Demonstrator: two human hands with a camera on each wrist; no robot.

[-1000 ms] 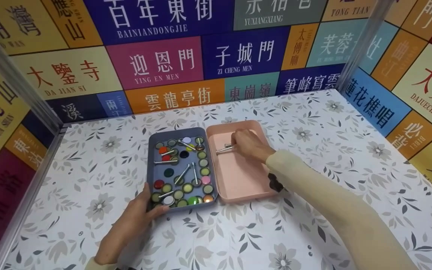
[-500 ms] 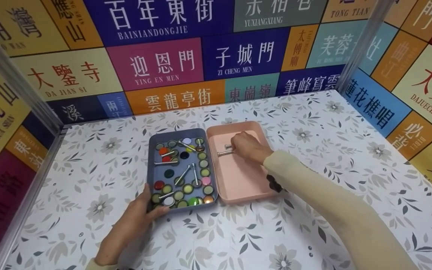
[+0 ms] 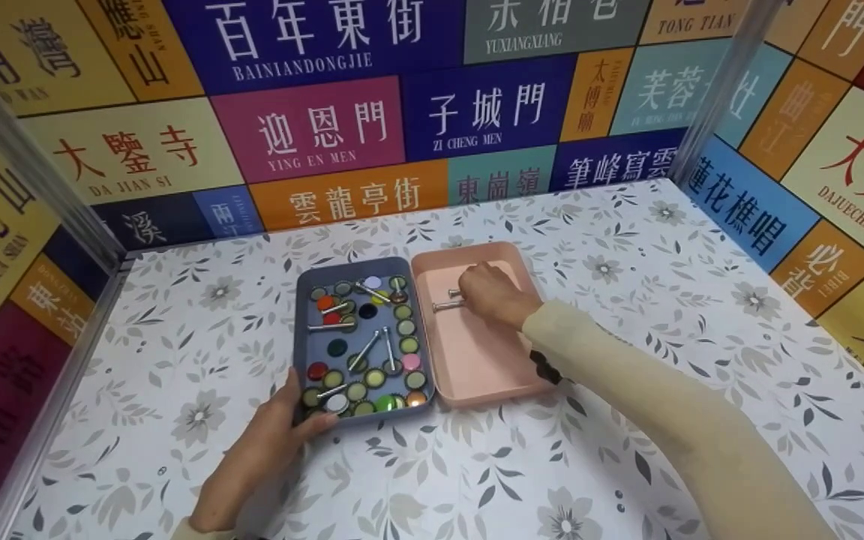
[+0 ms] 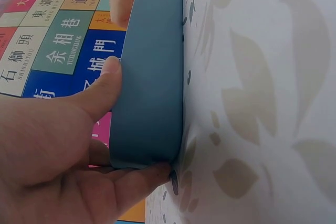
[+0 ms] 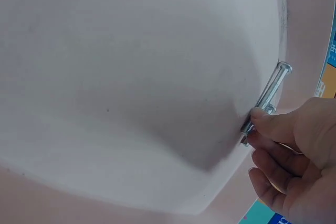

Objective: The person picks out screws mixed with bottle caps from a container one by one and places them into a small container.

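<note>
My left hand (image 3: 268, 431) grips the near left corner of a blue-grey tray (image 3: 366, 262); in the left wrist view the thumb lies at the rim and fingers touch the outer wall. Bottle caps (image 3: 376, 377) and several silver bolts (image 3: 331, 326) lie scattered in that tray. My right hand (image 3: 496, 295) is inside a pink tray (image 3: 477, 367), near its far end. There, in the right wrist view, thumb and fingertips pinch the threaded end of a silver bolt (image 5: 273, 87). A second bolt head (image 5: 270, 108) shows close beside it, its shank partly hidden by the thumb.
Both trays stand side by side, touching, on a table (image 3: 589, 465) covered in a floral pattern. Panels (image 3: 492, 105) with coloured street-name signs rise behind and at both sides. A metal post (image 3: 728, 90) stands at the far right corner.
My right hand has shifted very slightly left within the pink tray, and the bolt by it has turned a little. My left hand stays at the blue-grey tray's corner.
</note>
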